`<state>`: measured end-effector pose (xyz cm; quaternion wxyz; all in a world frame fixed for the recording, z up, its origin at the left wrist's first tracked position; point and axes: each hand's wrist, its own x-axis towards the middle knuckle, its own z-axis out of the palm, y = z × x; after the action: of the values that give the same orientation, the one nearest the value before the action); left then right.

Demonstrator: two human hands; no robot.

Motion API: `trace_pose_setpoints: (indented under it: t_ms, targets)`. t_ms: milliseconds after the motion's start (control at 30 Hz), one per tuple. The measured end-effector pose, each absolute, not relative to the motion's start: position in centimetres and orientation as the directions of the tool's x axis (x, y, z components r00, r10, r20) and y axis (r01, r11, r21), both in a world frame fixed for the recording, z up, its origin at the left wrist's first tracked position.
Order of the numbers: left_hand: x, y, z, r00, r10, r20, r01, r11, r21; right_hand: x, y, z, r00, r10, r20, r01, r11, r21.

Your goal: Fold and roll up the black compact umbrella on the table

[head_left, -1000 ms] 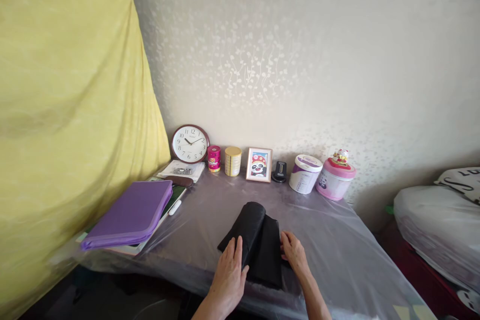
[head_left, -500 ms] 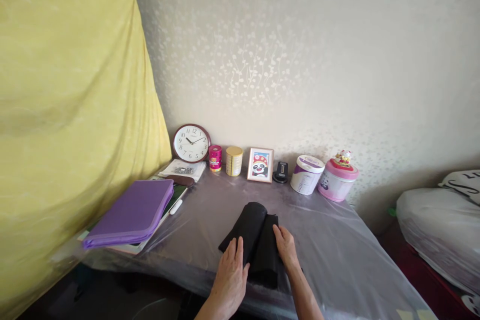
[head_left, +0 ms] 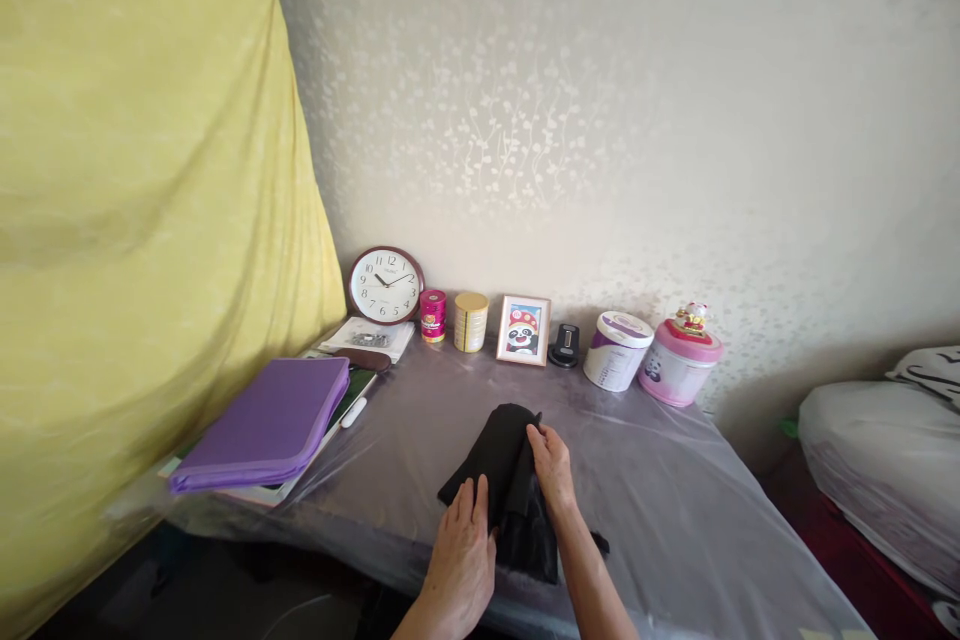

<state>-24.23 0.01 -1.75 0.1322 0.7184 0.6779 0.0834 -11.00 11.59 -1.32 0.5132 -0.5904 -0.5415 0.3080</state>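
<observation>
The left hand was rested half-open, seemingly to steady black fabric. Its edge was pinched by the right hand.

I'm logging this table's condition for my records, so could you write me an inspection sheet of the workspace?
Surface: table with glossy grey-purple cover, wrinkled.
Job's things: black folded, soft-looking item, near the front edge; material unclear.
Clutter: flat purple rectangular folder at left; round brown-rimmed clock, pink cylindrical can and light-framed panda picture toward the wall, among other containers.
Hands: left hand rests on the black item; right hand grips its upper right edge.
Cables: thin pale curve below the table; cannot tell if cable.
Surroundings: yellow fabric curtain left, pale patterned wall behind.
</observation>
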Motion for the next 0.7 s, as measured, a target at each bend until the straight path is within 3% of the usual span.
trace_pose_setpoints:
  t_ms: [167,333,533,700]
  targets:
    - [-24.3,0.1,-1.4,0.063,0.993,-0.097,0.954,-0.031,0.299,-12.8,12.6,-1.5,0.185,0.973,0.134,0.340,0.065,-0.938]
    - [-24.5,0.1,-2.6,0.069,0.997,-0.019,0.944,-0.059,0.325,-14.2,13.0,-1.7,0.100,0.995,0.024,0.399,-0.018,-0.917]
    - [-24.7,0.1,-3.2,0.092,0.995,0.049,0.937,-0.103,0.334,-14.6,12.9,-1.2,-0.025,0.998,0.059,0.637,0.062,-0.769]
    - [-25.5,-0.4,-4.3,0.085,0.983,0.165,0.930,-0.138,0.340,-14.9,12.2,-0.3,-0.132,0.989,0.070,0.633,0.139,-0.762]
